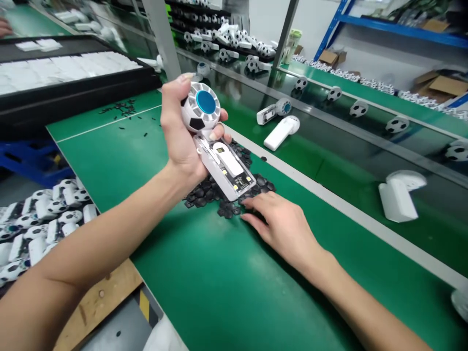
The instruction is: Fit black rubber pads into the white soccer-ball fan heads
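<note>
Head view: the left hand [183, 131], clenched at centre frame, grasps a handheld fan [201, 107] by its football-patterned head, its handle casing [224, 168] lying open with the inner board [234, 178] bare (no cover in place). The right hand [281, 229], released and lying low on the green mat [226, 292], reaches with its fingertips [252, 207] to the edge of a heap of black pieces [215, 192], directly below the casing.
</note>
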`<state>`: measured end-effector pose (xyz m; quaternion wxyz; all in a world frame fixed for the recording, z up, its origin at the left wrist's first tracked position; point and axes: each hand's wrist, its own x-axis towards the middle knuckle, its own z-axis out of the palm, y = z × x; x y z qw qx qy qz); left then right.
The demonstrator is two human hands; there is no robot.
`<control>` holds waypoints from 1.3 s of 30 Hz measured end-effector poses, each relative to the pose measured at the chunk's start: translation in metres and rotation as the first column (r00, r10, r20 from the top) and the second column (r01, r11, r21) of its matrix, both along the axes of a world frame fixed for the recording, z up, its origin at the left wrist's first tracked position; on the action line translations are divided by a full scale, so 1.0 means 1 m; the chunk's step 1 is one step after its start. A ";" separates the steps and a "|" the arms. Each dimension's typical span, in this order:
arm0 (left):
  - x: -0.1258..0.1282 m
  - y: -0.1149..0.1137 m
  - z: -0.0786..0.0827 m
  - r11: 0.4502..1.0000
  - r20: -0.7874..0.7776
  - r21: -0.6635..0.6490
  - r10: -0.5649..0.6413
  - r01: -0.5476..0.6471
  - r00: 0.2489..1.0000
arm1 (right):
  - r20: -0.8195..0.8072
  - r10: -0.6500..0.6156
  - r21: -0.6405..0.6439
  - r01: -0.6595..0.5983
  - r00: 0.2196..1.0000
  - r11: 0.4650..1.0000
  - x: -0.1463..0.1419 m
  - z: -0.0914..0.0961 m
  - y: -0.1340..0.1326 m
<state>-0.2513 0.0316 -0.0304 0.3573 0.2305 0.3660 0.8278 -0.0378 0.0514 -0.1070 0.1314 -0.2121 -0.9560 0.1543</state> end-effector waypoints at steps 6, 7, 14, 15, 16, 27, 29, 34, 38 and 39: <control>0.016 -0.005 -0.010 0.997 -0.023 -0.019 -0.075 0.074 0.997 | -0.007 0.169 0.450 -0.148 0.986 0.881 -0.012 -0.008 -0.006; 0.017 -0.005 -0.011 0.996 -0.046 -0.007 -0.085 0.085 0.995 | -0.005 0.217 0.498 -0.186 0.976 0.847 -0.014 -0.009 -0.006; 0.019 -0.010 -0.014 0.988 -0.090 -0.034 -0.151 0.149 0.984 | 0.063 0.138 0.373 -0.151 0.988 0.915 -0.011 0.002 0.007; 0.021 -0.010 -0.015 0.988 -0.095 -0.034 -0.154 0.152 0.983 | 0.045 0.098 0.343 -0.108 0.994 0.933 -0.002 0.007 0.013; 0.023 -0.010 -0.016 0.988 -0.110 -0.031 -0.152 0.150 0.982 | 0.027 0.051 0.307 -0.057 0.998 0.950 0.008 0.013 0.019; 0.037 -0.029 -0.050 0.932 -0.709 0.021 -0.241 0.361 0.663 | 0.583 -0.416 0.271 0.315 0.698 0.909 0.051 0.060 0.031; 0.037 -0.032 -0.047 0.914 -0.809 0.023 -0.221 0.405 0.545 | 0.593 -0.396 0.242 0.314 0.701 0.918 0.045 0.061 0.031; 0.035 -0.040 -0.028 0.915 -0.950 -0.085 -0.194 0.395 0.245 | 0.539 -0.388 0.195 0.337 0.747 0.921 0.045 0.057 0.031; 0.033 -0.042 -0.018 0.939 -0.973 -0.125 -0.179 0.319 0.146 | 0.487 -0.386 0.159 0.355 0.783 0.921 0.051 0.050 0.030; 0.031 -0.042 -0.017 0.943 -0.974 -0.127 -0.178 0.308 0.141 | 0.466 -0.386 0.147 0.361 0.796 0.921 0.053 0.048 0.030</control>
